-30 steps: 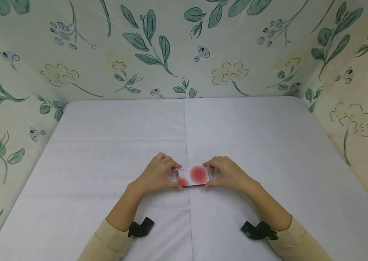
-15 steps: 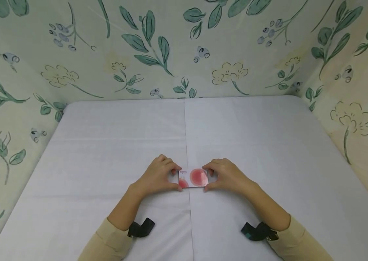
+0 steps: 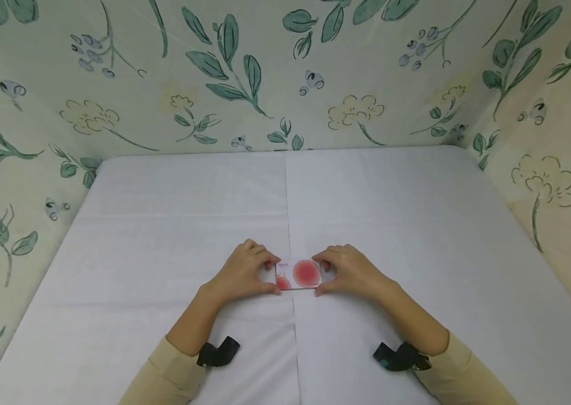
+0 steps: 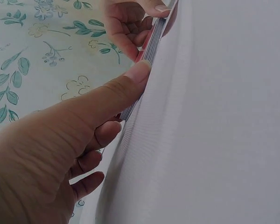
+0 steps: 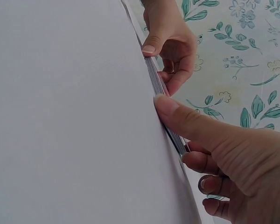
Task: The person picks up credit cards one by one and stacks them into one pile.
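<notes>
A small stack of cards (image 3: 306, 274), white on top with two pink-red round shapes and small lettering, lies flat at the middle of the white-covered table. Its layered, striped edge (image 4: 154, 44) shows in the left wrist view. My left hand (image 3: 244, 271) pinches the left end, thumb on the near corner and forefinger on the far one. At the opposite end my right hand (image 3: 353, 271) does the same. Seen from the right wrist, the right thumb (image 5: 168, 106) presses the stack's near side, while the other fingers curl behind it.
White cloth (image 3: 189, 191) with fold creases covers the table. Behind and beside it hangs a pale curtain (image 3: 275, 73) printed with green leaves and flowers. Black wrist devices (image 3: 219, 352) sit at both sleeve cuffs.
Both hands keep their pinch at the ends of the stack. The stack's dark near edge, plainer a second ago, now shows as a thinner line, and the top faces up more flatly.
</notes>
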A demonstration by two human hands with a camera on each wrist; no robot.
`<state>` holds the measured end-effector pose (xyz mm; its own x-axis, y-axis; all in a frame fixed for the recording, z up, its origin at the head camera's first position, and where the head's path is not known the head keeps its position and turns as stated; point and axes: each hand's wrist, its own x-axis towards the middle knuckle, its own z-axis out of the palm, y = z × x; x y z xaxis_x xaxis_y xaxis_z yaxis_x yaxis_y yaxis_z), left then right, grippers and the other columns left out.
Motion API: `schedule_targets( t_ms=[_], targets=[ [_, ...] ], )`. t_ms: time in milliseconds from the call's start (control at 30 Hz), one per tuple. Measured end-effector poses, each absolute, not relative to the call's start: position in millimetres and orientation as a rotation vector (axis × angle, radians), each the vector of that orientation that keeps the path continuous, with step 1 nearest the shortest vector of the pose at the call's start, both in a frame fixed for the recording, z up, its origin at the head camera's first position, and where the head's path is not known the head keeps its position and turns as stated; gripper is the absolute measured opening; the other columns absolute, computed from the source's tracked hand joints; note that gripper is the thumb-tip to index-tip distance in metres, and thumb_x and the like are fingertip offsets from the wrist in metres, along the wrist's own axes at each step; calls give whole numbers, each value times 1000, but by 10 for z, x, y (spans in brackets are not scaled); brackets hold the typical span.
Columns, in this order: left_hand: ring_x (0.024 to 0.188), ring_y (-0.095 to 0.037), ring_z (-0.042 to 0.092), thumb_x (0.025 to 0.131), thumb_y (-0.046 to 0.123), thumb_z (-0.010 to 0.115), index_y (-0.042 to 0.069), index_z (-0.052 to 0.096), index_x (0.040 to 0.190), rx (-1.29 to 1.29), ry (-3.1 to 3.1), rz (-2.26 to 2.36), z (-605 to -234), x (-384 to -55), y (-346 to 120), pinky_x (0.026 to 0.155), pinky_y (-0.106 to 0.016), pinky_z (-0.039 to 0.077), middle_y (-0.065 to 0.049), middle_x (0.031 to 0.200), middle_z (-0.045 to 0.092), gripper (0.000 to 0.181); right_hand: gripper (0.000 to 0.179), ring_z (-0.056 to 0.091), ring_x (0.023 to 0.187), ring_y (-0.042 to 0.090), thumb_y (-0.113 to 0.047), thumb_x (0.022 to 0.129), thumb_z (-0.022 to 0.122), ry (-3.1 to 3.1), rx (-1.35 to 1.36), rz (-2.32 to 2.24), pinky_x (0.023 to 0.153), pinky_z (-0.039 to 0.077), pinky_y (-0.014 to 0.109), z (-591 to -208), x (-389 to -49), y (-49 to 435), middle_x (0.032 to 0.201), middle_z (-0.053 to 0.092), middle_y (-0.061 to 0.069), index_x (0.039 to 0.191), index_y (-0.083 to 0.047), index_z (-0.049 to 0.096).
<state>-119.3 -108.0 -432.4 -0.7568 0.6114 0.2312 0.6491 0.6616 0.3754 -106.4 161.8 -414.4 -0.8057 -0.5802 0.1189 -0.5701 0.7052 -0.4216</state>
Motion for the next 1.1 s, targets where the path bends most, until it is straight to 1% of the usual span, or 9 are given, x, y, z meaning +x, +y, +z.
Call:
schedule_targets(
  t_ms=[300,433,667,767,900,1000,1100],
  targets=[
    [87,-14,45,60,45,85,15,69,103,-1036,-2831,-722,-4313,-1192,-1078,81,-32,39,10,80,56,54,62,47,74,7,-42,60,87,2857,-972,-716,74,43,30,-4167,-1092,1630,77,54,-8,108,-9,68],
    [85,-13,44,61,45,85,15,68,103,-1039,-2836,-739,-4319,-1204,-1082,79,-31,37,11,77,53,55,62,47,73,7,-41,59,88,2838,-960,-749,71,43,27,-4174,-1107,1632,78,54,-8,108,-8,68],
    [79,-10,40,60,47,85,16,67,104,-1014,-2870,-758,-4335,-1210,-1096,75,-29,35,12,74,47,56,61,48,75,7,-41,62,87,2798,-977,-785,68,44,23,-4186,-1120,1634,79,54,-8,109,-7,67],
    [79,-10,40,60,47,85,16,67,105,-1000,-2891,-777,-4320,-1200,-1101,75,-29,34,13,74,48,57,63,48,75,7,-42,62,86,2785,-959,-790,67,43,23,-4180,-1116,1627,80,54,-8,111,-7,67],
    [80,-8,40,61,48,84,16,66,107,-985,-2896,-829,-4318,-1194,-1097,77,-29,34,13,76,49,59,70,48,74,8,-41,61,87,2787,-919,-765,67,43,22,-4150,-1107,1626,81,54,-7,117,-6,64],
    [81,-9,41,61,49,83,16,65,109,-976,-2896,-848,-4326,-1197,-1096,78,-29,35,13,79,50,61,75,47,74,8,-44,60,87,2809,-907,-714,69,43,24,-4110,-1098,1632,82,55,-7,120,-6,63],
    [88,-11,43,62,50,82,16,64,113,-970,-2889,-843,-4316,-1196,-1100,82,-31,37,11,85,53,64,76,47,76,9,-46,59,86,2852,-922,-671,72,43,28,-4066,-1090,1648,84,57,-7,121,-7,63]
  ],
)
